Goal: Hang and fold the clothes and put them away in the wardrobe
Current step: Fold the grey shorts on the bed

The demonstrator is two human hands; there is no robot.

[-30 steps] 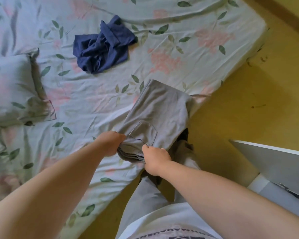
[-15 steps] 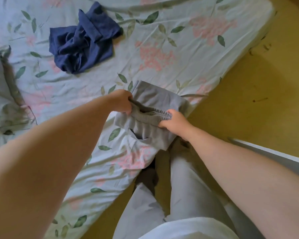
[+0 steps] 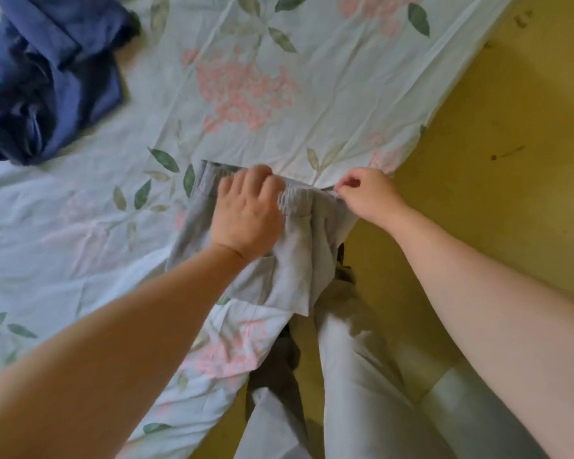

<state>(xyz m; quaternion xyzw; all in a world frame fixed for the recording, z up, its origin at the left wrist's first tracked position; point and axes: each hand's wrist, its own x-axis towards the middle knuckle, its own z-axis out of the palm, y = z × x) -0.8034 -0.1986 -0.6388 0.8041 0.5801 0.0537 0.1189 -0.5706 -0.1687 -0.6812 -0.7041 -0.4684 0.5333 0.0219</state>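
Two garments are in view, neither put away. Grey trousers (image 3: 295, 260) lie at frame centre on the floral bed sheet (image 3: 362, 94), folded into a compact bundle, elastic waistband toward the top of the frame and one lower corner overhanging the bed edge. Left hand (image 3: 249, 213) lies on the bundle, fingers curled over the waistband. Right hand (image 3: 365, 197) pinches the waistband's right end between thumb and fingertips. Navy garment (image 3: 47, 77), upper left of frame, lies crumpled and unfolded, well apart from the grey one. Wardrobe not in view. Judgement: the grey fold is nearly complete. Left to do: stow it, then fold or hang the navy item and stow that.
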